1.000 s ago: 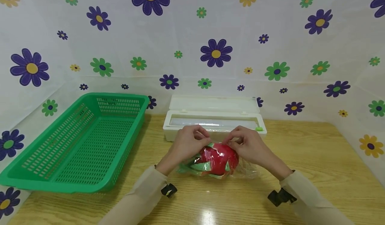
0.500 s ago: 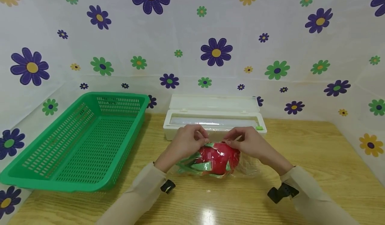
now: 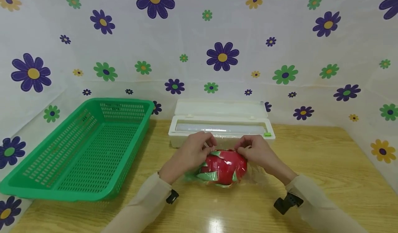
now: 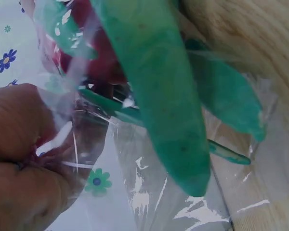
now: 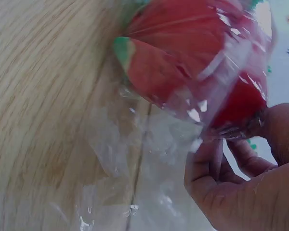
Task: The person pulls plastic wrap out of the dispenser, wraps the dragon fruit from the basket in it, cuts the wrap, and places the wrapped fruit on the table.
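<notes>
A red dragon fruit point(image 3: 225, 167) with green scales lies on the wooden table, covered in clear plastic wrap point(image 5: 111, 139). At the fruit's far left side my left hand point(image 3: 192, 153) pinches the wrap between thumb and fingers. My right hand point(image 3: 259, 153) pinches the wrap at the far right side, its fingertips right at the fruit. Loose wrap spreads out past both ends of the fruit. In the left wrist view, long green scales point(image 4: 159, 96) show through the film, with the left thumb and fingers curled beside them.
Behind the hands stands a white wrap dispenser point(image 3: 180, 141), lid raised, with a roll of film point(image 3: 217, 128) and a green slider point(image 3: 267, 134). A green perforated basket point(image 3: 130, 164) is at the left. Flowered cloth point(image 3: 242, 22) hangs behind the table point(image 3: 311, 157).
Both hands keep their pinch on the plastic wrap over the dragon fruit. The right hand's fingertips have shifted slightly right, and the whole head view has tipped a little.
</notes>
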Demonstrator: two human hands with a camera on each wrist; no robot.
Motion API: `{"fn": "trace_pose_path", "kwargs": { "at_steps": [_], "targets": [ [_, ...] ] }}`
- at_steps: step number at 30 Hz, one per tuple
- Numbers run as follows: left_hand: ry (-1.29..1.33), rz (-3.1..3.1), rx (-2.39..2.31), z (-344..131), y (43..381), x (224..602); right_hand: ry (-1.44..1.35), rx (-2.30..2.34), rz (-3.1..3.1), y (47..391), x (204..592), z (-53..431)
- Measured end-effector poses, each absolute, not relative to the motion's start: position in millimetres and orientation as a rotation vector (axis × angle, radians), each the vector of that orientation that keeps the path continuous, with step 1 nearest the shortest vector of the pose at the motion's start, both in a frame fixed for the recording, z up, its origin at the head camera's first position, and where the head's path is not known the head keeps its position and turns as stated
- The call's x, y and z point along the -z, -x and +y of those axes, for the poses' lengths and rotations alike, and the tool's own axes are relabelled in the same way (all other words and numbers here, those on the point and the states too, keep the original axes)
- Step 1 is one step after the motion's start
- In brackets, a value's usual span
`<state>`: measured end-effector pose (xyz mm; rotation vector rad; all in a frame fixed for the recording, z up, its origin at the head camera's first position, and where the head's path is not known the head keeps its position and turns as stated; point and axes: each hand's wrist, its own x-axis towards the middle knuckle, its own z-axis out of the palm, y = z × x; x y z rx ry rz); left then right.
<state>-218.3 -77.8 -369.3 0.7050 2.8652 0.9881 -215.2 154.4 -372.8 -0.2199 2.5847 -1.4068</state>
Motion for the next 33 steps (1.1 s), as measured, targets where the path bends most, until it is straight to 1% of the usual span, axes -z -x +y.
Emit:
{"fn": "trace_pose_path", "kwargs": {
  "at_steps": [3,7,11,14,16,19,22,25,29,33],
  "targets": [
    [-0.777,2.901,-0.943,-78,219,369,0.279,1.349,2.667,213,374,157],
    [-0.802,2.942,-0.908,-81,221,371,0.326,1.308,2.759,212,377,157],
    [-0.771,2.938,-0.940,-87,219,375,0.288,1.331,2.787,208,378,163],
    [-0.800,2.996,-1.037,-91,217,373,0.285,1.341,2.825,205,372,171],
    [-0.864,3.031,-1.101,-92,214,367,0.296,1.338,2.837,203,365,178],
    [-1.061,2.996,-1.108,-90,204,356,0.380,1.263,2.837,201,355,193],
    [-1.281,2.896,-0.945,-83,193,349,0.520,1.156,2.786,199,351,212],
    [-1.382,2.838,-0.682,-75,184,348,0.587,1.106,2.662,196,352,228],
    [-1.366,2.837,-0.414,-68,178,353,0.564,1.116,2.435,194,359,241],
    [-1.338,2.847,-0.344,-65,177,357,0.575,1.079,2.309,194,368,245]
  ]
}}
